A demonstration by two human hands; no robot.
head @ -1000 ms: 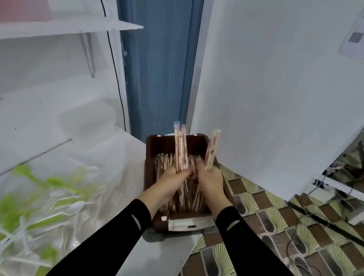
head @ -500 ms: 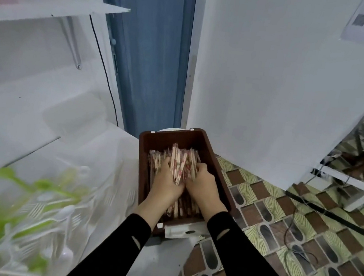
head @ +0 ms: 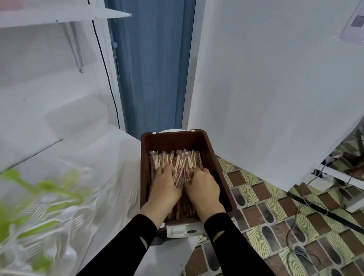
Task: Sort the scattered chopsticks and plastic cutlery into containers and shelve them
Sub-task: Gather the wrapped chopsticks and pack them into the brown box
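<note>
Lowered since a second ago, when they held bundles upright, both hands now pressed down inside the bin. At the white table's (head: 97, 150) right edge, the brown bin (head: 217, 167) overhung patterned floor tiles (head: 301, 244). Wrapped chopsticks (head: 173, 159) filled it. Left hand (head: 164, 186) and right hand (head: 203, 186) lay side by side, palms down, fingers spread on the chopsticks, gripping nothing.

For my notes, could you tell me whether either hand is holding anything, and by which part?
It cannot be told: the left hand and right hand lie over the wrapped chopsticks, mid-length, in the brown bin.
</note>
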